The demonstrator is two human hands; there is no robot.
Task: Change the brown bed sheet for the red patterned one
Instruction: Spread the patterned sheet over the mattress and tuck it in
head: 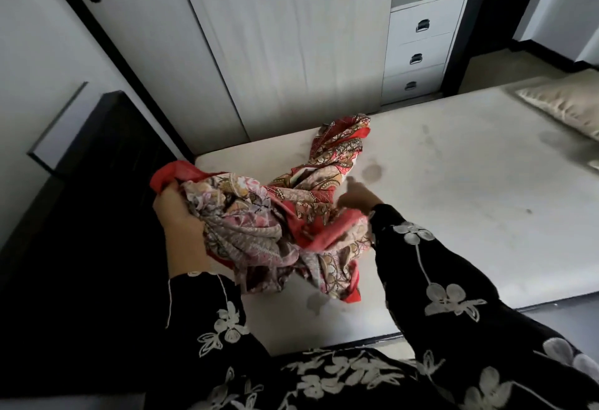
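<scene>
The red patterned sheet [278, 215] lies bunched in a heap on the bare white mattress [453, 189], with one tail stretching toward the far edge. My left hand [181, 225] grips the bundle at its left side, near a plain red hem. My right hand [356, 199] is at the bundle's right side, blurred, with its fingers in the red cloth. No brown sheet is in view.
A black headboard [97, 157] stands at the left end of the bed. White wardrobe doors [275, 37] and a drawer unit [418, 53] run along the far side. A cream pillow [564, 102] lies at the mattress's far right. The mattress has dark stains.
</scene>
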